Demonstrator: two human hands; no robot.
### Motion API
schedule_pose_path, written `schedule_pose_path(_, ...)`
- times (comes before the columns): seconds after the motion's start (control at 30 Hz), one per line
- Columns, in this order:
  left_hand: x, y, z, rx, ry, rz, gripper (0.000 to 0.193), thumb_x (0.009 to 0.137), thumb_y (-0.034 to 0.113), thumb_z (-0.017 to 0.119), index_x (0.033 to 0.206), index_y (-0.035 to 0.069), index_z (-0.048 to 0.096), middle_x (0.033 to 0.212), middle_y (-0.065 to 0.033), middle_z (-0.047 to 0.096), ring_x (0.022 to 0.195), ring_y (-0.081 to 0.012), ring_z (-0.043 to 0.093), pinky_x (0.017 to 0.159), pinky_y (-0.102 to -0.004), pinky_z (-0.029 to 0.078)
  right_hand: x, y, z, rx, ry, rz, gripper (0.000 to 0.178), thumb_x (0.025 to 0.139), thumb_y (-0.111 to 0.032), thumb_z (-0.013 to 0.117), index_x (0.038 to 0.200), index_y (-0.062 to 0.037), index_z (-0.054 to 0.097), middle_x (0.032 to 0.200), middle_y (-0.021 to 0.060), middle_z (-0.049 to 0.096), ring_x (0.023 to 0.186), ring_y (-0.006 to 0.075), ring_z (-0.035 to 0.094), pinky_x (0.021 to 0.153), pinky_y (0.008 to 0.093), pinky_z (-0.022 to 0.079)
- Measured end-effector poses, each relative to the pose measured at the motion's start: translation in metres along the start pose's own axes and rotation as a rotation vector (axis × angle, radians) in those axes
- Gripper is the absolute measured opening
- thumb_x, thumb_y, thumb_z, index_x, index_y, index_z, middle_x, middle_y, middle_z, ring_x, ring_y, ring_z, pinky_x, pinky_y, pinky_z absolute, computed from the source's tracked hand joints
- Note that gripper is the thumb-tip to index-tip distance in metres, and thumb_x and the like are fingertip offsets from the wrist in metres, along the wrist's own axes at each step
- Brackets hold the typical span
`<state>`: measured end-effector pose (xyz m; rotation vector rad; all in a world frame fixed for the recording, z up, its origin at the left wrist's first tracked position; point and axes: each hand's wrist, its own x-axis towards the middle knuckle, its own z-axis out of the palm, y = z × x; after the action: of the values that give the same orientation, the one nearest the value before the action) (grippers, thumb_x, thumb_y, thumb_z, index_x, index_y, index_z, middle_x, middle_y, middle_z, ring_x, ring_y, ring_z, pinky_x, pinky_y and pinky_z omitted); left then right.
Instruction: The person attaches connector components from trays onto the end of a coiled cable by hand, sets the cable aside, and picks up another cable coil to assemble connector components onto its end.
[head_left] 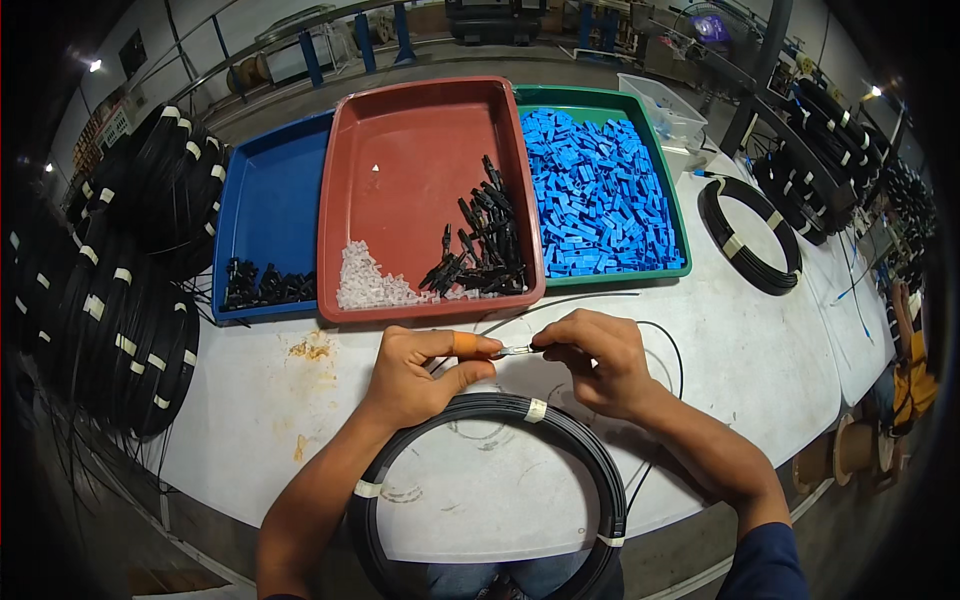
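My left hand (428, 372), with an orange band round its index finger, pinches one end of a small connector (516, 350), partly clear or silvery. From the other side my right hand (600, 360) closes on its dark end, where a thin black cable seems to join; the fingers hide part of it. Both hands hover just above a white table (750, 350). Below them lies a coil of black cable (470, 407), bound with pale tape, its near side over the table edge. A loose black cable (682, 370) loops round beside my right hand.
Beyond my hands stand a red tray (430, 130) with white and black pieces, a blue tray (270, 190) with black pieces, and a green tray (687, 262) of blue pieces (600, 190). Cable coils hang at left (110, 330); another coil (735, 250) lies right.
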<state>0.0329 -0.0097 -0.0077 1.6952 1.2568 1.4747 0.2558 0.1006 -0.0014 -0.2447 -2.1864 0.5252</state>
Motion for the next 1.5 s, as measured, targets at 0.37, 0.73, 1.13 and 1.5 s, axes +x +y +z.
schedule_pose_path(0.37,-0.001,0.001,-0.004,0.011,-0.083,-0.114,0.031,0.066,0.005,0.092,0.093,-0.003,0.079,0.08,-0.0099,0.078,0.071,-0.0114,0.072,0.066,-0.0228,0.056,-0.002,-0.004,0.0,0.076,-0.156,0.041,0.033,0.067,0.013,0.068,0.095,-0.0042,0.068,0.079,0.009,0.067,0.07,0.0252,0.069,0.06,0.0356,0.054)
schedule_pose_path(0.73,-0.002,0.006,0.001,0.027,-0.069,-0.117,0.026,0.063,0.009,0.096,0.082,-0.001,0.081,0.07,-0.0068,0.076,0.06,-0.0063,0.065,0.055,-0.0197,0.046,-0.004,-0.012,0.004,0.01,-0.139,0.012,0.035,0.061,0.011,0.068,0.093,-0.0053,0.067,0.078,0.0073,0.065,0.066,0.0258,0.067,0.056,0.036,0.052)
schedule_pose_path(1.13,-0.001,0.009,-0.004,0.128,-0.049,-0.014,0.023,0.065,0.003,0.091,0.085,0.0,0.081,0.072,-0.0082,0.077,0.061,-0.0083,0.068,0.055,-0.0216,0.05,0.0,-0.012,0.012,0.03,-0.109,0.063,0.031,0.067,0.011,0.07,0.094,-0.0048,0.068,0.08,0.0085,0.066,0.069,0.0263,0.069,0.059,0.0359,0.054)
schedule_pose_path(1.5,-0.007,-0.007,-0.024,-0.019,0.024,-0.043,0.046,0.068,0.023,0.093,0.104,-0.001,0.077,0.095,-0.012,0.077,0.078,-0.0168,0.072,0.064,-0.0261,0.053,-0.015,0.001,0.026,0.421,-0.211,0.361,0.018,0.091,-0.006,0.068,0.109,-0.0056,0.065,0.094,0.0167,0.071,0.088,0.0344,0.07,0.077,0.0421,0.053)
